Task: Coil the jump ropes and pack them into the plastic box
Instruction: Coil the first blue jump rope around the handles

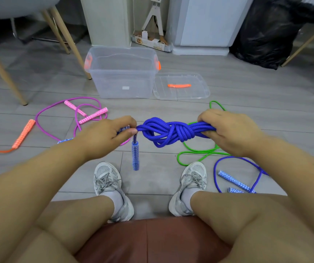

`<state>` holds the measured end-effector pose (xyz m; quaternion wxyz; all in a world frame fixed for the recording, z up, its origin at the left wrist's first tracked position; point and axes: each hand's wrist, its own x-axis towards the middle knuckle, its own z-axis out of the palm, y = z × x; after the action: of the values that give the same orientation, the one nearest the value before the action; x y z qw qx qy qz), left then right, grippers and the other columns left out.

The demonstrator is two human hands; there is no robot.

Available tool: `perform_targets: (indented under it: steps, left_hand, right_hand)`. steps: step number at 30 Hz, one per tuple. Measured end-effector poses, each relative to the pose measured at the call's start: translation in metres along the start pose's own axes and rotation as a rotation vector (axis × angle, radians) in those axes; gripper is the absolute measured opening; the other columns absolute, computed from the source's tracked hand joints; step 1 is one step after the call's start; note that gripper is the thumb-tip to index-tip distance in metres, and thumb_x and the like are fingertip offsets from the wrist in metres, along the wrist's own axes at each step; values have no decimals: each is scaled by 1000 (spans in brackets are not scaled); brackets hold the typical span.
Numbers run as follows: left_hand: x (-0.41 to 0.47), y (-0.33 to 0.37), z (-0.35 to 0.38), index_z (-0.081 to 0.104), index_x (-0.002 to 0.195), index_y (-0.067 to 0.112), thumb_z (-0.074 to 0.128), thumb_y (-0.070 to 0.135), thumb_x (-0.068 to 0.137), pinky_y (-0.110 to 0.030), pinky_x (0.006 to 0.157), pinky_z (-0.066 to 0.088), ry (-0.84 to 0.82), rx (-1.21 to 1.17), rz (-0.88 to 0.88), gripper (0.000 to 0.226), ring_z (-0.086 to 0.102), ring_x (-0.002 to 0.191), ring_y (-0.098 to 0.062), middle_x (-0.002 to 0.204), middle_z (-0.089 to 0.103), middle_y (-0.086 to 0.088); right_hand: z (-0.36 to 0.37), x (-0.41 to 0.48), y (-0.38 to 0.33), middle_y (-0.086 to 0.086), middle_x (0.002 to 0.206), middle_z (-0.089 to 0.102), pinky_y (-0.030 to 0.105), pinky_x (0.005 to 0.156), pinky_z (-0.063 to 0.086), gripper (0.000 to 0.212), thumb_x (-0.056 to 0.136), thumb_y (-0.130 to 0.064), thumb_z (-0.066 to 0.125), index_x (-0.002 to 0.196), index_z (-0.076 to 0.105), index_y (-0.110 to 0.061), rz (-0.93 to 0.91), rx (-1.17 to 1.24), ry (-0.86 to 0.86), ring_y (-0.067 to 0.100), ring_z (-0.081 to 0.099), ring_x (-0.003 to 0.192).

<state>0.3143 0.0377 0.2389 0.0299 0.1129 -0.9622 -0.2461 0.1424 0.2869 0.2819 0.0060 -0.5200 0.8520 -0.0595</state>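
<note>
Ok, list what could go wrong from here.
The knot in the blue rope bundle looks loose and could slip apart if the left hand or right hand lets go. The blue handle dangles free and might catch the plastic box rim. The green rope loops by the right shoe could snag a foot.

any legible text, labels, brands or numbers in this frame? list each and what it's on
No text here can be read.
white sticker on the plastic box: too small and blurred to read.
Dark print on the cardboard tray by the wall: blurred.
white tag above that tray: nothing legible.
</note>
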Motion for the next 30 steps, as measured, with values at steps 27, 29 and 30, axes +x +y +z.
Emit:
perform_targets:
  steps: [27, 29, 30]
  left_hand:
    - [10, -24, 23, 49, 98, 42, 49, 40, 94, -27, 80, 41, -253, -72, -51, 5, 53, 87, -14, 95, 57, 6]
    - [14, -27, 26, 51, 114, 35, 49, 40, 94, -26, 86, 42, -303, -35, -75, 20, 55, 98, -11, 107, 57, 10]
    - [17, -30, 27, 51, 119, 33, 48, 41, 95, -25, 87, 42, -331, 3, -79, 25, 55, 101, -10, 112, 57, 11]
  right_hand:
    - [-21, 22, -23, -10, 52, 54, 15, 44, 35, 21, 74, -41, 73, 80, 65, -23, 179, 622, -285, 3, 42, 42]
    - [-19, 35, -27, -9, 52, 53, 15, 42, 36, 24, 77, -44, 68, 80, 64, -21, 220, 609, -280, 5, 46, 45]
    - [-16, 44, -29, -7, 55, 53, 17, 44, 38, 26, 79, -46, 65, 80, 63, -20, 216, 572, -262, 8, 48, 49]
